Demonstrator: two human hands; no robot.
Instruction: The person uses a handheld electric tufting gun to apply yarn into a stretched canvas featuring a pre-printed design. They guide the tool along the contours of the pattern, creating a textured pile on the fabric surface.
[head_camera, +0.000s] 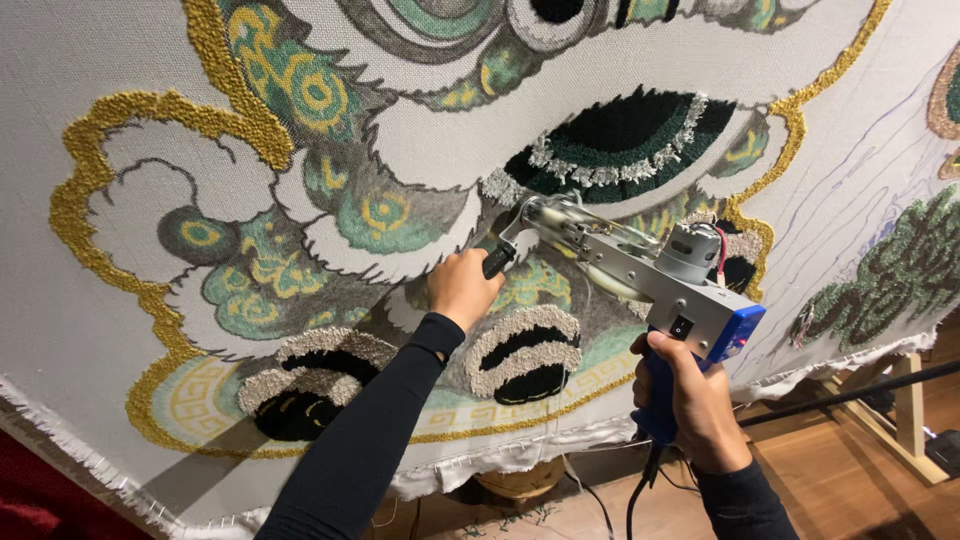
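Note:
A silver and blue tufting gun (640, 268) is pressed tip-first against a large stretched cloth (110, 260) printed with a green, gold and grey ornamental design. My left hand (461, 287) grips the gun's black front handle. My right hand (695, 400) wraps around the blue rear grip, from which a black cable (634, 500) hangs down. The gun's tip meets the cloth beside a dark green tufted patch edged in white (620, 140). Gold tufted outlines (70, 215) and black-and-cream tufted shapes (525, 350) stand out on the cloth.
The cloth's frayed lower edge (500, 460) hangs over a wooden floor (850, 480). A wooden frame leg (908, 410) and a dark bar (850, 392) stand at the lower right. A dark red surface (40, 500) shows at the lower left.

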